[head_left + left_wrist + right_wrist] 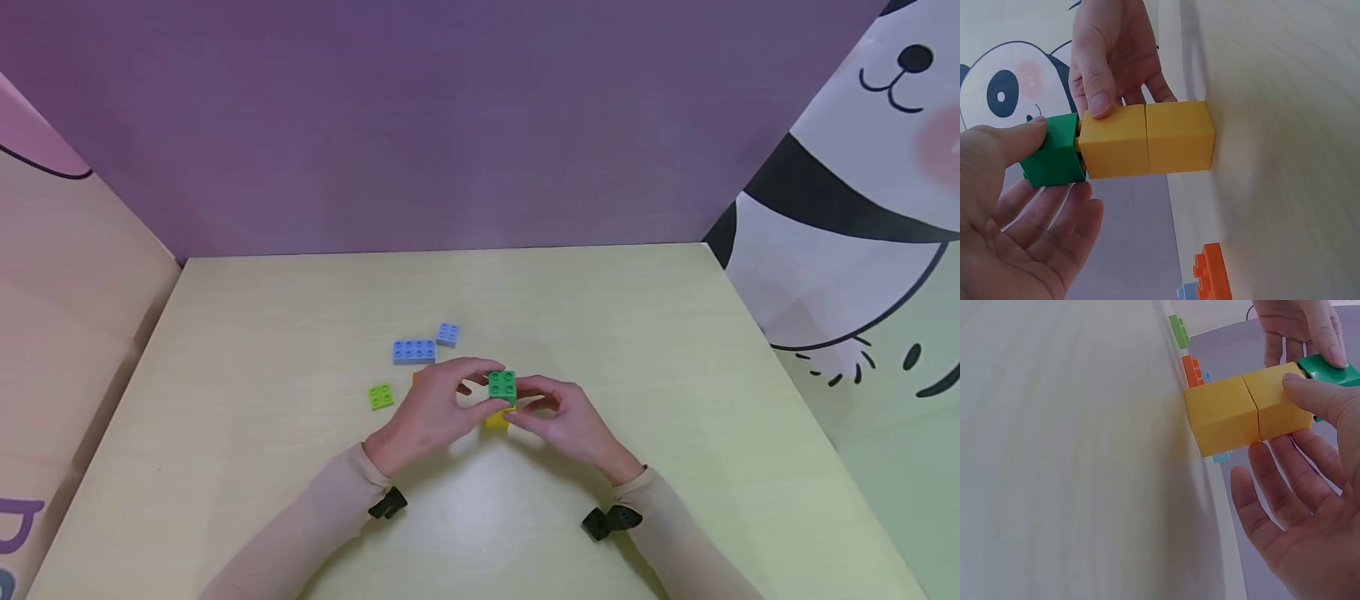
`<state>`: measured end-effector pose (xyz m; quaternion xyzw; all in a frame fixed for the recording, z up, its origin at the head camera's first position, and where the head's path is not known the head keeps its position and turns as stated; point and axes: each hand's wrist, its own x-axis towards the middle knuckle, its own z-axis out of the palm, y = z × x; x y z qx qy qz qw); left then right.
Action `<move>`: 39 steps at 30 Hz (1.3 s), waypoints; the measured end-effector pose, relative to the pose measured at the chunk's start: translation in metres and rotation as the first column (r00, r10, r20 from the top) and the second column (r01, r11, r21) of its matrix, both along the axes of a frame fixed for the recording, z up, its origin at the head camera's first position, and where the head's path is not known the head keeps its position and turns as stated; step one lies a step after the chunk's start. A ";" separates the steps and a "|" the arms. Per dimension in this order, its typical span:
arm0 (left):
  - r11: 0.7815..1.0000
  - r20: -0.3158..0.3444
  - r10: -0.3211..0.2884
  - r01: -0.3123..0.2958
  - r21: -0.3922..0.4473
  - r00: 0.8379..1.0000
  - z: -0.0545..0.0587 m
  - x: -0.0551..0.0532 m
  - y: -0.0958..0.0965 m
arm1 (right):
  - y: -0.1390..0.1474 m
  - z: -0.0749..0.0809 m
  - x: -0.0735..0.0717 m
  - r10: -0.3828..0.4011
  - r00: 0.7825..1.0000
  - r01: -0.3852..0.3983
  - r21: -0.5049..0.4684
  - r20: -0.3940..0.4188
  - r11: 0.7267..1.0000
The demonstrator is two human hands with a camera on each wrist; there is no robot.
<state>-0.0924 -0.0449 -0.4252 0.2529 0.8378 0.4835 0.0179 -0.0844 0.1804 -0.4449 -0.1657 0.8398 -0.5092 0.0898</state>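
Note:
A stack of two yellow building blocks [1179, 137] stands upright on the table. At its top is a dark green block [502, 384], slightly tilted; the left wrist view shows yellow studs in a narrow gap beneath it. My left hand [435, 404] pinches the green block between thumb and fingers. With thumb and fingertips, my right hand [568, 423] grips the upper yellow block [1277, 400]. From the head view, the hands and green block hide most of the stack.
Left of the hands lies a lime green block [381, 397]. Beyond them are a long blue block [414, 352] and a smaller blue block [447, 335]. An orange block [1215, 272] is mostly behind the left hand in the head view. A purple wall [442, 167] borders the table's far edge.

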 end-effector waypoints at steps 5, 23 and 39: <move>1.000 -0.001 -0.001 0.001 0.001 1.000 -0.002 -0.002 0.003 | -0.005 0.016 0.005 0.006 1.000 -0.006 -0.004 0.001 1.000; 0.999 -0.042 -0.036 0.036 -0.006 0.998 -0.009 -0.007 0.005 | 0.013 -0.003 -0.004 0.013 1.000 -0.015 -0.087 -0.028 0.996; 0.997 -0.190 0.031 -0.044 -0.066 0.981 -0.016 -0.006 0.003 | 0.002 0.002 -0.008 0.004 0.981 -0.031 -0.134 -0.196 0.990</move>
